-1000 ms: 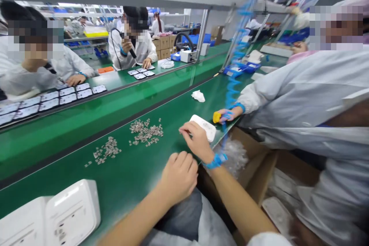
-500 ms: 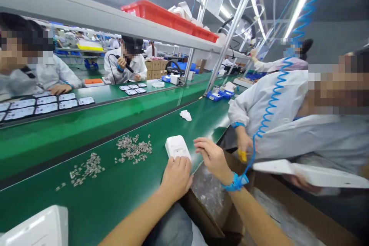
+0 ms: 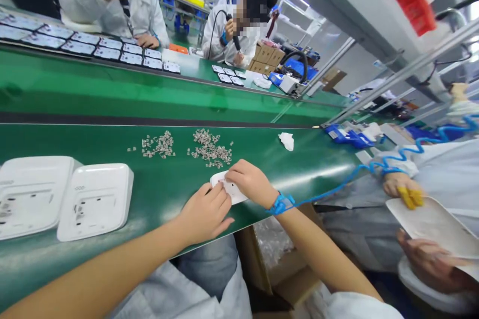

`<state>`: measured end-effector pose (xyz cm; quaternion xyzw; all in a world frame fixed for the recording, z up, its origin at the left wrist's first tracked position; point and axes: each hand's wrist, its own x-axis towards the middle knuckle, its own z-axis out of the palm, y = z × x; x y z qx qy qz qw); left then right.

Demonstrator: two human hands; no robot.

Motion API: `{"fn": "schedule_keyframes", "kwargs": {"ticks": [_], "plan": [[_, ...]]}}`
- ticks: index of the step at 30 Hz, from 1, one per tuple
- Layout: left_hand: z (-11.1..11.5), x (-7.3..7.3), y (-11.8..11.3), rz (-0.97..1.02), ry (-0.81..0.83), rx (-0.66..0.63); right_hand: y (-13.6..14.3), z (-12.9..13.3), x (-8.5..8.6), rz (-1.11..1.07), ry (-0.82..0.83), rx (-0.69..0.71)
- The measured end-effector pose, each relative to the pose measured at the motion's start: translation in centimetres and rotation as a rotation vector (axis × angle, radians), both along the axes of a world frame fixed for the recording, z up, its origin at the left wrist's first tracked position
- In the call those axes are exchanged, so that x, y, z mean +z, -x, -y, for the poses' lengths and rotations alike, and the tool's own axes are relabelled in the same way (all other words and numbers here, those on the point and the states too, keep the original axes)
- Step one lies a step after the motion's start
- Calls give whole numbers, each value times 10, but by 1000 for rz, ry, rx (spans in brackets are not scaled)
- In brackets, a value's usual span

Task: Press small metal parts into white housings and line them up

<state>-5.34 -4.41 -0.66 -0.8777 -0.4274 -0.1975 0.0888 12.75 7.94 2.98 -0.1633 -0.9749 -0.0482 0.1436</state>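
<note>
Head view shows the left hand [image 3: 204,212] and right hand [image 3: 250,182] both closed on a small white plastic housing [image 3: 229,190] at the green belt's [image 3: 157,194] near edge, best pinned flat while fingers work.

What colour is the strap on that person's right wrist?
Blue, a coiled-cord wrist strap, clearest in the head view.

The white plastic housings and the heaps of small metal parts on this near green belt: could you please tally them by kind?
Large white plastic housings: 2
Small white plastic housing under both hands, left hand, right hand: 1
Heaps of small metal parts: 2
Total: 5
</note>
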Motion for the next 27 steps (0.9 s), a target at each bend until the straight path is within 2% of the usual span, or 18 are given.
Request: {"fn": "schedule_keyframes", "kwargs": {"ticks": [9,14,20,27], "plan": [[0,-1,-5,68,33,16,5,1,2,64,-44,36],[1,0,-6,158,68,10,7,-3,3,65,-12,-25],[0,1,-7,126,65,28,3,0,4,-9,137,-27],[-1,0,-9,94,81,40,-5,12,-3,-160,120,-82]]}}
